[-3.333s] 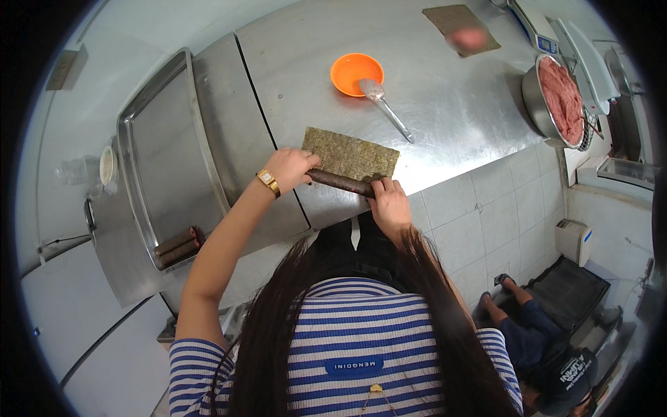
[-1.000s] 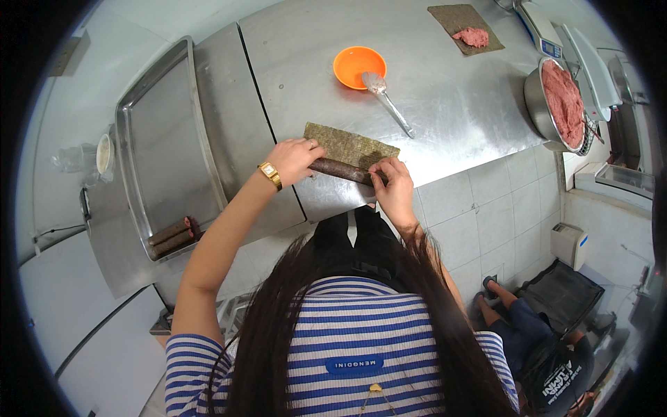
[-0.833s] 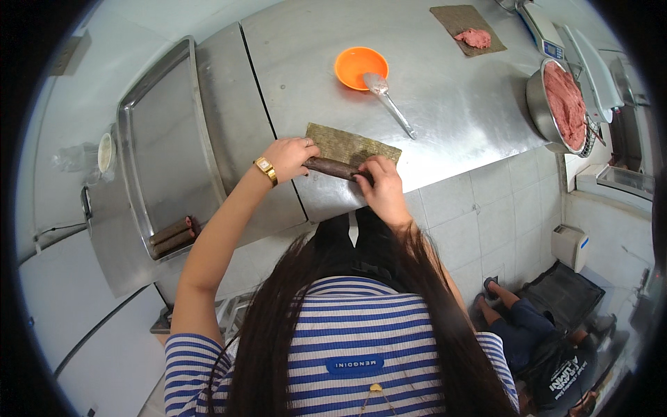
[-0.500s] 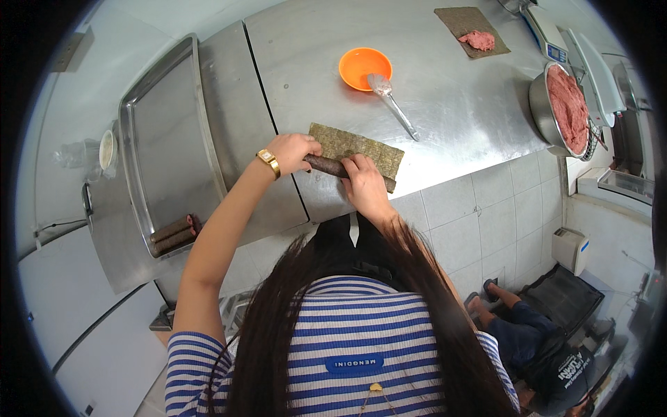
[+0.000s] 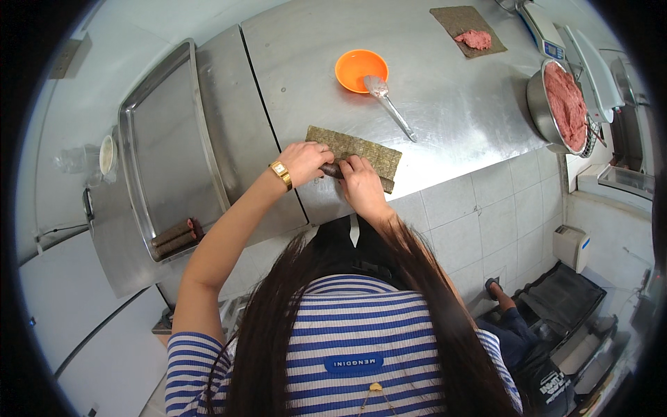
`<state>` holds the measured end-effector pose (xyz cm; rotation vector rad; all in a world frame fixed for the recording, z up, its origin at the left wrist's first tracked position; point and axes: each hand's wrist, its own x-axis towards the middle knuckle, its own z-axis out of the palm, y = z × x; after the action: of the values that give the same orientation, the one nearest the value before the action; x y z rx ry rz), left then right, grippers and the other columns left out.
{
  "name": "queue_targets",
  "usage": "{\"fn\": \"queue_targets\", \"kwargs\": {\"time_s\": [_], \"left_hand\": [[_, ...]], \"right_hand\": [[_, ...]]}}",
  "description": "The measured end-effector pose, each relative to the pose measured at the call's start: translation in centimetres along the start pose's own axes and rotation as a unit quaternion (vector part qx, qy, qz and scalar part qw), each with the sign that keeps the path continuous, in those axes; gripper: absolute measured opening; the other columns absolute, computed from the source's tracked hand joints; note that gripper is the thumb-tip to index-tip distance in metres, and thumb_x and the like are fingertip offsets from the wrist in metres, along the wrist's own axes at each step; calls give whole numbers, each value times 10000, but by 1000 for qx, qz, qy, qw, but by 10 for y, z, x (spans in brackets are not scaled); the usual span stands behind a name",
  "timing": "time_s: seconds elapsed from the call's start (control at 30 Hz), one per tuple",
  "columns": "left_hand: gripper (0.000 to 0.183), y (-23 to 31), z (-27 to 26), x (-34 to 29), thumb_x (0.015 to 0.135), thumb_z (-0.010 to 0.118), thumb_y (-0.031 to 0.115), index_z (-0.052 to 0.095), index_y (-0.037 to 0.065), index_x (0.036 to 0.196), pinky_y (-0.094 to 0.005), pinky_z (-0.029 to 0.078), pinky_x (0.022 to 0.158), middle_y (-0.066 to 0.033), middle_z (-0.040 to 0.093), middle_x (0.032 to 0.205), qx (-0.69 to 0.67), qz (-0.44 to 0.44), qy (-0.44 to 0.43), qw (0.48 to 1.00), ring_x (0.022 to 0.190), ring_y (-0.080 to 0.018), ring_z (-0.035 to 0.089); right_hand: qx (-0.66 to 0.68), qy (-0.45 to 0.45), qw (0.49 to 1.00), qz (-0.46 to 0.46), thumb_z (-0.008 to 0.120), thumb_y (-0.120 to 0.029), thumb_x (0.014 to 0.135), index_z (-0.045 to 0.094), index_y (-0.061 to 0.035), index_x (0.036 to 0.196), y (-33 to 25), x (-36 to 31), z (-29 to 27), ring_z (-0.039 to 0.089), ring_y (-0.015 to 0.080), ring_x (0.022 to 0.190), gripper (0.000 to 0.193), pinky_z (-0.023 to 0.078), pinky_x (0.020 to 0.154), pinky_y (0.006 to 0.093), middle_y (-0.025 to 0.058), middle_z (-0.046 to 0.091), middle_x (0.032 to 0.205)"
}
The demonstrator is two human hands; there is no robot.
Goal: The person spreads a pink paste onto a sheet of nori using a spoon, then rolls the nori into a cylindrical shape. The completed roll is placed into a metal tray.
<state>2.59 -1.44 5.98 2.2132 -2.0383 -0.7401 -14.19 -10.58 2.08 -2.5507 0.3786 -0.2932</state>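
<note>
A dark seaweed roll [image 5: 333, 170] lies along the near edge of a greenish nori sheet [image 5: 361, 147], its sheet still flat on the far side. My left hand [image 5: 306, 163], with a gold watch at the wrist, curls its fingers over the roll's left part. Close beside it, my right hand [image 5: 361, 185] bends its fingertips over the roll's right part. Only a short dark stretch of the roll shows between the two hands; their fingers cover the rest.
Beyond the sheet stand an orange bowl [image 5: 354, 61] and a spatula [image 5: 392, 111] leaning on its rim. A metal tray [image 5: 201, 132] holds finished rolls [image 5: 174, 238]. At right are a bowl of minced meat [image 5: 566, 104], a scale [image 5: 542, 31] and another nori sheet with meat [image 5: 474, 39].
My left hand has slid right along the roll, closer to my right hand, which has barely moved. A person at the lower right has shifted downward, partly out of view.
</note>
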Motion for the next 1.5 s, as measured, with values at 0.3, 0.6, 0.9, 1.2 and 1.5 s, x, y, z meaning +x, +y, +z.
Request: {"fn": "queue_targets", "kwargs": {"time_s": [0.3, 0.6, 0.9, 1.2, 1.5], "left_hand": [[277, 8, -4, 10, 712, 746, 196, 618, 109, 942, -412, 519, 750, -35, 621, 959, -8, -5, -24, 1000, 909, -263, 626], [268, 2, -8, 8, 730, 735, 223, 634, 122, 958, -406, 515, 736, -14, 633, 969, 0, -14, -41, 999, 895, -259, 632], [290, -2, -10, 14, 721, 749, 226, 644, 132, 974, -408, 513, 732, -21, 643, 969, -2, -19, -62, 998, 892, -255, 636], [359, -15, -23, 45, 639, 811, 247, 634, 123, 925, -390, 512, 702, -31, 670, 839, -58, -33, -134, 989, 840, -251, 649], [367, -7, -15, 14, 709, 755, 251, 614, 123, 1023, -386, 517, 765, -31, 615, 1021, 37, 4, -8, 999, 944, -237, 620]], "right_hand": [[11, 1, 1000, 2, 666, -36, 696, 605, 14, 1003, 4, -1, 1, 559, 326, 915, 317, 476, 794, 404, 143, 576, 966], [-6, -5, 999, 47, 684, -31, 696, 610, 6, 1018, 15, -21, -11, 562, 330, 938, 333, 479, 812, 403, 138, 590, 994], [-23, -13, 995, 95, 699, -40, 690, 620, -4, 1009, 31, -43, -33, 567, 331, 924, 331, 484, 799, 407, 135, 599, 973], [-22, 51, 997, -50, 635, -74, 689, 558, 38, 1093, 13, -19, -40, 534, 307, 934, 426, 447, 852, 383, 150, 533, 1016], [-80, 20, 995, -57, 551, -57, 721, 548, 90, 1089, 6, -2, -12, 525, 291, 928, 397, 455, 840, 355, 169, 528, 1025]]}}
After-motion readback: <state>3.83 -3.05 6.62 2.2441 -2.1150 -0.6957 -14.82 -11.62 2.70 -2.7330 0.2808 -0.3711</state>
